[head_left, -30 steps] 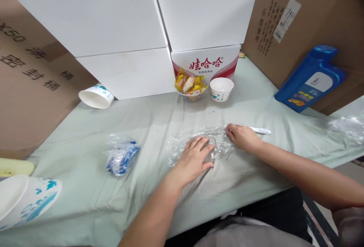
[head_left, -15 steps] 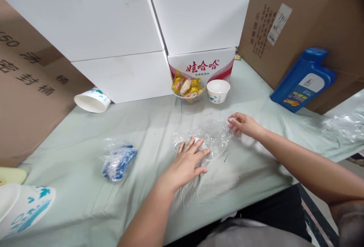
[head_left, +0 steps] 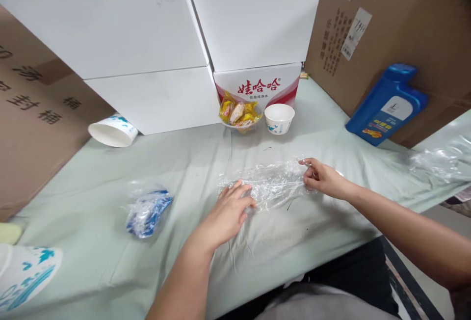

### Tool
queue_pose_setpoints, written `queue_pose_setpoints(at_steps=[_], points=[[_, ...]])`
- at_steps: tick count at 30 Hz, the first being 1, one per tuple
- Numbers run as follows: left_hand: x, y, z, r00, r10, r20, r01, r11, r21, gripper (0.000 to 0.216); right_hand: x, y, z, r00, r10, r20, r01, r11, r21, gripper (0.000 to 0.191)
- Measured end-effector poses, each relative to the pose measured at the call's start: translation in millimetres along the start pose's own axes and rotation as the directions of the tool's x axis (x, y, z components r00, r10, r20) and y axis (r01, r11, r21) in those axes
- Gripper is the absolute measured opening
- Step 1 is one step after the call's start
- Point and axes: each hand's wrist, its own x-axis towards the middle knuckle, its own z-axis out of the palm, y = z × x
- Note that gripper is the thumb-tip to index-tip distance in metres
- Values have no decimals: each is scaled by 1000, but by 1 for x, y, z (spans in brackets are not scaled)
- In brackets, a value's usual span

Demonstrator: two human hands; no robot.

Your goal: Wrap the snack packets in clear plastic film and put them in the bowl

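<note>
Green-draped, the counter (head_left: 184,273) carries crumpled clear plastic (head_left: 274,185), a paper cup (head_left: 279,120) standing at its twelve o'clock. At eight, the left hand (head_left: 228,213) rests on the plastic, fingers apart; at three, the right hand (head_left: 327,180) has curled fingers, whether pinching I cannot tell.

White bx (head_left: 259,84): 娃哈哈®, 饮用纯净水; left ctn (head_left: 40,128): 汤桶, 封桶; blue btl (head_left: 387,105): L.
</note>
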Motion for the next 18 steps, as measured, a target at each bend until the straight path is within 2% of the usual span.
queue_pose_setpoints(at_steps=[2, 5, 7, 8, 9, 10, 12, 13, 14, 15, 18], points=[[0, 0, 0, 1000, -7, 11, 7, 1000, -3, 36, -6, -1, -1, 1000, -2, -6, 1, 997, -78, 54], [0, 1, -6, 1000, -3, 27, 3, 1000, -30, 20, -11, -5, 0, 998, 69, 12, -67, 993, -96, 58], [1, 0, -12, 999, -21, -24, 19, 997, -80, 8, -12, -6, 1, 994, 104, 26, -102, 992, -71, 58], [1, -1, -15, 994, -64, -94, 54, 994, -99, 9, -12, -5, 2, 993, 112, 27, -111, 992, -58, 57], [2, -4, -17, 972, -135, -192, 116, 988, -106, 11, -12, -5, 2, 993, 115, 24, -114, 992, -47, 54], [3, -8, -19, 927, -229, -298, 207, 973, -104, 14, -11, -4, 3, 994, 112, 16, -111, 993, -39, 52], [6, -17, -20, 794, -420, -440, 422, 901, -99, 27, -12, -2, 5, 995, 96, -1, -96, 995, -35, 45], [8, -22, -19, 744, -490, -454, 505, 857, -98, 34, -12, -1, 5, 996, 87, -7, -88, 995, -39, 42], [10, -26, -17, 721, -537, -438, 557, 825, -95, 37, -12, -1, 6, 997, 81, -13, -81, 996, -44, 39], [12, -29, -15, 720, -559, -411, 576, 812, -94, 34, -12, 0, 6, 997, 76, -20, -77, 996, -51, 37], [19, -33, -9, 755, -526, -391, 529, 842, -109, 9, -14, 1, 8, 997, 59, -43, -61, 996, -66, 33]])
